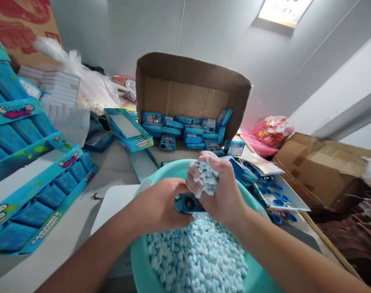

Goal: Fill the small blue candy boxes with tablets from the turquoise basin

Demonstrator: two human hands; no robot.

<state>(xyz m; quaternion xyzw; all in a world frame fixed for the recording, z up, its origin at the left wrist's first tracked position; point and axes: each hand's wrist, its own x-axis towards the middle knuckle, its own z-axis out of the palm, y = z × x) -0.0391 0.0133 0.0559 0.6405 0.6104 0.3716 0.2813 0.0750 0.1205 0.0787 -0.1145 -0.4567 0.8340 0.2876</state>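
Over a teal basin (138, 260) full of small pale-blue and white candies (200, 252), my left hand (164, 203) grips a small blue candy box (189, 203). A dark round hole shows on the face of that box. My right hand (223, 191) is curled around a handful of candies (207, 177), held just above the box. Part of the box is hidden behind the fingers and palm of my right hand.
Behind the basin, a cardboard carton (185, 93) lies on its side with several blue boxes inside. Blue display trays (48, 195) stand at the left. A white tray (291, 195) with blue round pieces sits at the right, beside brown cartons (326, 167).
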